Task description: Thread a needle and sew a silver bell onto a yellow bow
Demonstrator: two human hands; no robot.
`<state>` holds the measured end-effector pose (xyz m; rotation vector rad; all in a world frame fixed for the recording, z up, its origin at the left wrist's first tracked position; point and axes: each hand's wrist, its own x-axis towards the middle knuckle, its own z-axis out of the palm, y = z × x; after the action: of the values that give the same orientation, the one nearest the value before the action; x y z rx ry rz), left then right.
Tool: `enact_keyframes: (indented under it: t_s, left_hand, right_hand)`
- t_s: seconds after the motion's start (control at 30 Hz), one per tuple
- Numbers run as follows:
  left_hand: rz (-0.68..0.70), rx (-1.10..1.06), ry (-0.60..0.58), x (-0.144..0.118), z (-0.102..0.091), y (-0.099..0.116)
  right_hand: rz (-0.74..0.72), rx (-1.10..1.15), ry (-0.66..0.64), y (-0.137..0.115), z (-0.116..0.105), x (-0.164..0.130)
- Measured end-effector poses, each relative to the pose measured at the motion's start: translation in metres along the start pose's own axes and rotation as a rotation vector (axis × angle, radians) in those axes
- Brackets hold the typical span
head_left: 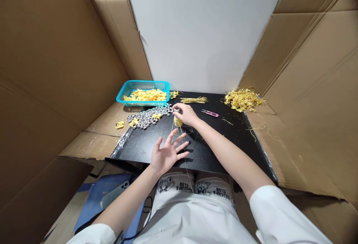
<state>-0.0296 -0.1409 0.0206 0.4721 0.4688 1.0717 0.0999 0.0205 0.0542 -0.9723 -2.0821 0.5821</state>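
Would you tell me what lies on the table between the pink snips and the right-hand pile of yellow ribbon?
Only bare black table between the snips and the ribbon pile, in the head view.

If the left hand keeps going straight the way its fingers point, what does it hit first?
Likely the yellow spool under the right hand. The left hand is open, fingers spread and aimed up-right toward it over bare black table; its height is unclear.

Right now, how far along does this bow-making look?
Done: a pile of finished gold bows lies at the right of the black table. In hand: the right hand reaches into the silver beads above a yellow piece, with thin thread running towards the open left hand. Left: many beads, cut gold strips and a teal basket of yellow bows.
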Motion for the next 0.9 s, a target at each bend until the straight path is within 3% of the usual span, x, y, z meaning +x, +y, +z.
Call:
enact_keyframes:
  t_s: [0.27,0.4,0.5,0.77,0.9]
  left_hand:
    - [-0.118,-0.106,-0.146,-0.002,-0.003,0.002]
    - [-0.209,-0.074,-0.091,-0.004,-0.010,-0.006]
    - [-0.187,-0.047,-0.048,-0.006,-0.013,-0.009]
    - [-0.103,0.014,-0.136,-0.012,-0.011,0.003]
    - [-0.171,0.010,-0.192,-0.011,-0.013,0.007]
  right_hand:
    - [0.012,-0.013,0.005,-0.002,0.001,0.000]
    - [0.010,-0.016,0.003,-0.002,0.001,-0.001]
    - [0.005,-0.015,0.003,-0.001,0.001,-0.001]
    - [-0.003,-0.010,0.002,0.000,0.001,-0.001]
    - [0.002,-0.010,0.003,-0.001,0.001,-0.001]
